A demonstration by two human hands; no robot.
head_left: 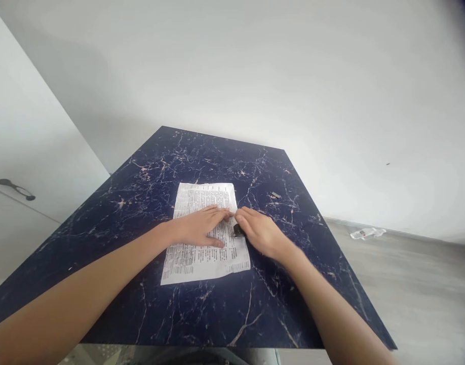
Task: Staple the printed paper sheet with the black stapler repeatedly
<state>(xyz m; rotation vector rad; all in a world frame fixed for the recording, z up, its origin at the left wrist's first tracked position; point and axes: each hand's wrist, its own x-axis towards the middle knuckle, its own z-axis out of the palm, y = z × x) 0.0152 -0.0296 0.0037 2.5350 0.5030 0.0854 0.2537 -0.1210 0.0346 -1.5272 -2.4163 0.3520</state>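
Sheets of printed paper [213,271] lie on the dark blue marbled table, covered in dense lines of text. My left hand [200,227] rests flat on the paper, its thumb apart from the fingers. At the paper's right edge, my right hand [261,230] is closed around a small black stapler [238,230] with a metallic end. Most of the stapler is hidden under my palm and fingers. The fingertips of both hands nearly meet at that edge.
A small greyish strip [275,195] lies on the table [217,314] beyond my right hand. To the left stands a white cabinet with a dark handle [16,189]. A white wall rises behind the table, and a clear plastic wrapper [368,233] lies on the floor at right.
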